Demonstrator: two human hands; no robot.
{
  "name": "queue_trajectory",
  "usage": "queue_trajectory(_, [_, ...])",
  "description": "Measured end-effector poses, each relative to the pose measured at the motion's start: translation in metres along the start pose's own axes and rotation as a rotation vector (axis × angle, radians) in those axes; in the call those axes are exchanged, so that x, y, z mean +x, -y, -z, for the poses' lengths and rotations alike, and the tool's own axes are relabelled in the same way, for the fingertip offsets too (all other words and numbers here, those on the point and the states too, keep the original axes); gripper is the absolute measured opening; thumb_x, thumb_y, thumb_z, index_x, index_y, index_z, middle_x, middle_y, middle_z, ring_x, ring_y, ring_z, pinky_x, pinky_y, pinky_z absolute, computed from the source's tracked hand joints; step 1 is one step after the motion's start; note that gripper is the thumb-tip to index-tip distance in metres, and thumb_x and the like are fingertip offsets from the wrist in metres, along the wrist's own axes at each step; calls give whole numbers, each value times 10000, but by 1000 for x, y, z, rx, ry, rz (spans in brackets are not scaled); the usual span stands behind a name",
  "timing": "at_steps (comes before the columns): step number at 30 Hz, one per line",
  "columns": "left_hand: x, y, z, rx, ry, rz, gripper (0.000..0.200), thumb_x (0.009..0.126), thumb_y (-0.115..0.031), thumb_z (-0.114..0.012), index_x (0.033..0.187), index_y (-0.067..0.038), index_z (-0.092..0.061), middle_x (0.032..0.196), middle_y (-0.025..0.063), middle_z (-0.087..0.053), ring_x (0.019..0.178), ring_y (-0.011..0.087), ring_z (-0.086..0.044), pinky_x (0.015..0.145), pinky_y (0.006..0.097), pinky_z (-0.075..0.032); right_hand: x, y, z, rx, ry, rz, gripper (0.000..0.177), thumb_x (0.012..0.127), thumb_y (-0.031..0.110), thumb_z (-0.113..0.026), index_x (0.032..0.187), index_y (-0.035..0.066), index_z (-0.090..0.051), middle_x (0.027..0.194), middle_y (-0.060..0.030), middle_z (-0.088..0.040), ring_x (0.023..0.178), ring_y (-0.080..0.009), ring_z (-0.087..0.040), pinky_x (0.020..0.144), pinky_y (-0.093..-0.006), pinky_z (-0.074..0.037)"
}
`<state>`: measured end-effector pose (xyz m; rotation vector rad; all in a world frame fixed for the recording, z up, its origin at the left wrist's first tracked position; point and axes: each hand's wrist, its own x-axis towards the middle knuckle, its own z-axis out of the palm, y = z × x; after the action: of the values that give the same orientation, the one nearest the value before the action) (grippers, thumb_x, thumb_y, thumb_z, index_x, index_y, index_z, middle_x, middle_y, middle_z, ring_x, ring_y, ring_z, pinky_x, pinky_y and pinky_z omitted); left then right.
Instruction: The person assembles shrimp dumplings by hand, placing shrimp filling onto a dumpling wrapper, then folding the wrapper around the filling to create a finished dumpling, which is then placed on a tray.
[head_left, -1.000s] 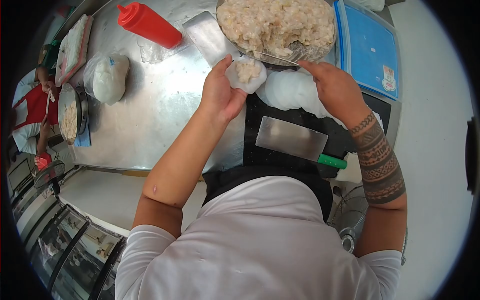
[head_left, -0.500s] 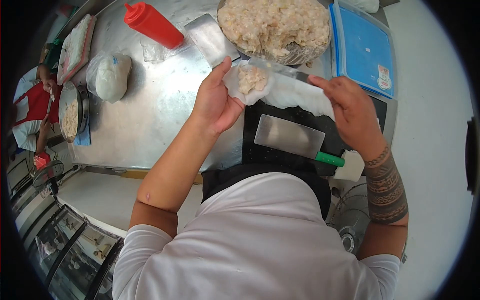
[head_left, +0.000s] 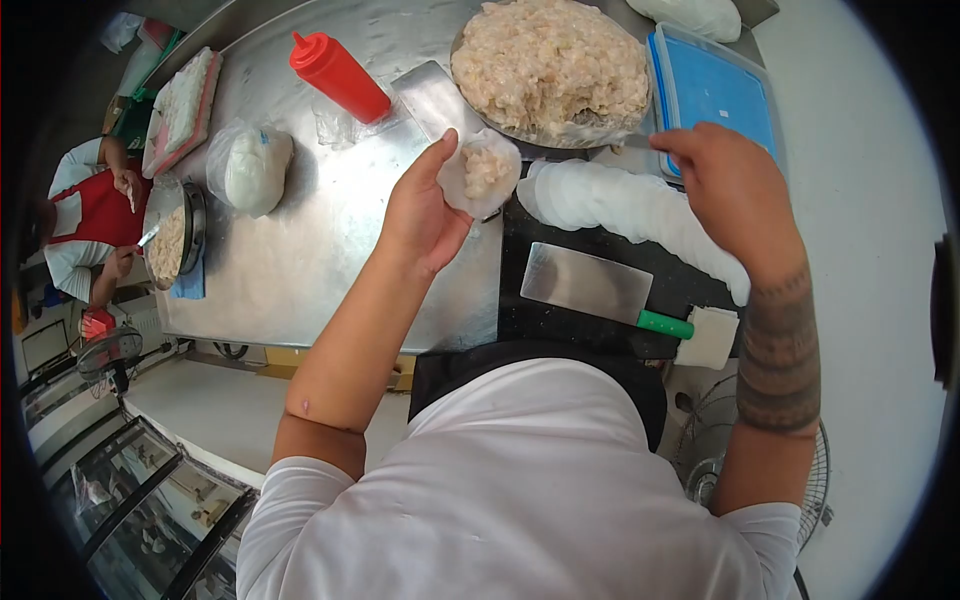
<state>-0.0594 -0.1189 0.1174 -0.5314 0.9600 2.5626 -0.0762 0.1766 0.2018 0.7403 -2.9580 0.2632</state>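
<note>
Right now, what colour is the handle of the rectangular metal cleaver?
The handle is green, best seen in the head view.

the shiny steel table (head_left: pixel 330 270) bears a red plastic squeeze bottle (head_left: pixel 341 78) far left, a rounded pale plastic bag (head_left: pixel 258 175) left, a black board (head_left: pixel 685 285) near right.

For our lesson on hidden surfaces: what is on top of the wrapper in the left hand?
Pale, lumpy mixture lies on the wrapper in the left hand; the surface beneath it is covered.

From here I see white wrappers (head_left: pixel 625 207), pinkish-beige filling (head_left: pixel 548 70), a red bottle (head_left: pixel 343 80), green cleaver handle (head_left: pixel 665 323) and dark banded tattoo (head_left: pixel 778 350).
</note>
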Motion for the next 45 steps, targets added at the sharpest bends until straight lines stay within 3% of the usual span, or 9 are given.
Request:
queue_trajectory(7, [-15, -3, -4, -149, 114, 94, 415, 1039, -232, -543, 1350, 42, -521, 1320, 187, -644, 1243, 320, -635, 1118, 473, -480, 48, -5, -107, -259, 100, -211, 278, 866, 81, -643, 1121, 62, -752, 1101, -198, -717, 1084, -392, -671, 886, -461, -553])
queue_trajectory(9, [-20, -2, 9, -160, 176, 82, 376, 1036, -233, -541, 1291, 42, -569, 1282, 181, -668, 1226, 310, -646, 1110, 460, -484, 25, 28, -109, 37, -458, -46, 346, 879, 100, -687, 1223, 66, -706, 1226, -195, -671, 1148, -398, -630, 977, -478, -502])
queue_trajectory(11, [-25, 1, 12, -149, 118, 69, 344, 1035, -236, -540, 1239, 35, -597, 1244, 170, -685, 1189, 303, -664, 1097, 448, -491, 1, 62, -100, 273, -513, 109, 452, 874, 154, -754, 1311, 93, -656, 1315, -175, -623, 1198, -373, -588, 1028, -481, -455])
queue_trajectory(22, [-68, -1, -1, -152, 308, 261, 350, 1004, -135, -624, 1303, 35, -568, 1244, 155, -669, 1171, 259, -664, 1041, 419, -532, -38, 123, -78, 544, -512, 184, 208, 866, 130, -790, 1070, 98, -762, 1319, -159, -643, 1209, -342, -578, 1042, -453, -453])
queue_trajectory(27, [-95, 4, -24, 426, 433, -124, 552, 842, 21, -801, 1338, -61, -573, 1233, 85, -665, 1173, 191, -651, 1020, 381, -548, -41, 123, -34, 1096, -396, 39, 208, 913, 95, -762, 1115, 50, -744, 1321, -157, -644, 1204, -257, -604, 1011, -369, -470])
queue_trajectory(33, [-124, 20, -59, 163, 433, -411, 702, 723, 34, -892, 1332, -62, -557, 1242, 95, -664, 1154, 224, -681, 939, 351, -607, -74, 130, -6, 1184, -700, 154, 685, 812, 288, -892, 1354, -21, -610, 1309, -143, -649, 1132, -206, -626, 962, -328, -488])
queue_trajectory(39, [-136, 47, -75, 98, 473, -288, 802, 693, -58, -959, 1366, -76, -523, 1277, 98, -643, 1216, 239, -646, 1031, 353, -559, -99, 104, -14, 1221, -603, 200, 519, 842, 191, -872, 1260, -26, -652, 1096, -88, -697, 961, -162, -642, 848, -301, -513])
queue_trajectory(41, [-139, 52, -74, 257, 450, -294, 875, 725, -215, -947, 1434, -109, -446, 1386, 137, -568, 1317, 317, -558, 1129, 463, -461, -104, 100, -5, 1181, -635, 220, 391, 862, 154, -851, 1165, -28, -683, 1035, -97, -702, 913, -169, -648, 814, -299, -526])
queue_trajectory(45, [-147, 62, -91, 317, 410, -349, 825, 727, -217, -950, 1396, -86, -485, 1358, 150, -590, 1256, 299, -601, 1047, 418, -514, -113, 103, 8, 1337, -782, 47, 189, 890, 112, -816, 990, 3, -698, 917, -87, -706, 843, -171, -657, 790, -299, -534])
